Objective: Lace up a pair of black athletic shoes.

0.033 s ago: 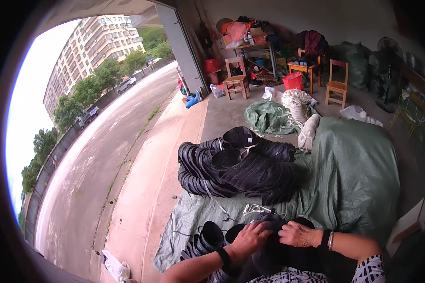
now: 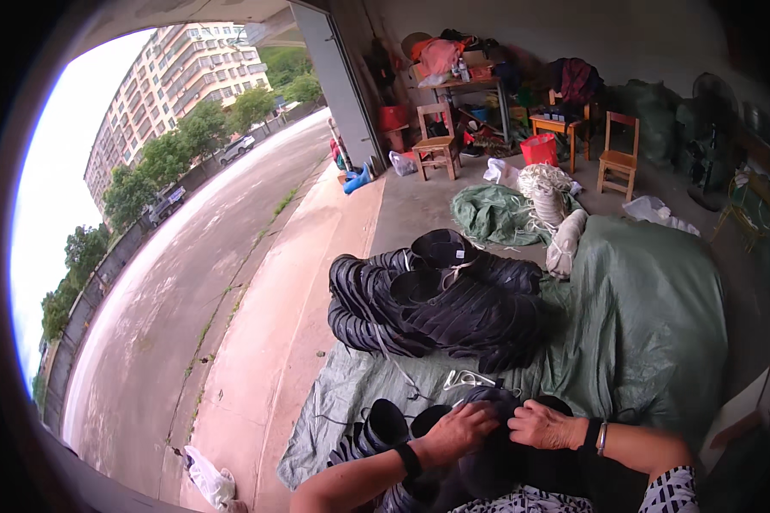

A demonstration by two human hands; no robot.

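Close to my body, both hands are at a dark, rounded, soft-looking piece [image 2: 490,466] whose exact kind I cannot make out. My left hand [image 2: 462,430] lies over its upper left part with the fingers bent and pressed onto it. Opposite, my right hand [image 2: 542,426] is closed in a pinch at its upper edge, and the fingertips are partly hidden. Left of my left hand stand several nested black cup-shaped pieces [image 2: 384,425]. A bigger heap of nested black pieces [image 2: 479,318] lies beyond my hands, with a white cord [image 2: 466,377] in front of it.
Green sheeting [image 2: 650,299] spreads under the heap and rises in a mound at right. White rope bundles [image 2: 565,244] lie behind. Farther back are wooden chairs [image 2: 618,160], a red bucket [image 2: 539,150] and a cluttered table [image 2: 458,83]. A paved yard [image 2: 171,316] opens at left.
The whole view has shifted slightly, so the background sits a little farther right. Both hands stay on the dark piece with almost the same grip.
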